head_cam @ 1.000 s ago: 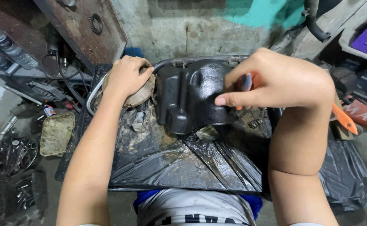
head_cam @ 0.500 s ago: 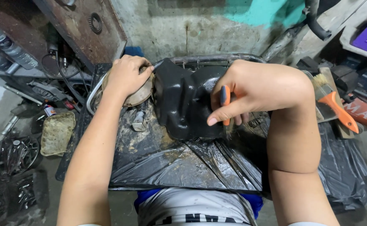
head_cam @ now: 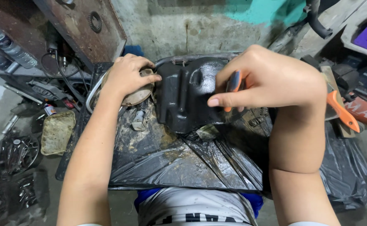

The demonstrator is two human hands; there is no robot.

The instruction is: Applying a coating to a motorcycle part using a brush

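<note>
black oily cover (head_cam: 187,98) | right hand (head_cam: 271,79) grips orange-handled tool (head_cam: 233,86) | left hand (head_cam: 127,75) clasps round part (head_cam: 139,94)

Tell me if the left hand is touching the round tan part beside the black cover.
Touching. The head view shows the left hand laid over the round tan part, fingers curled onto its top edge beside the black cover, with no gap.
</note>
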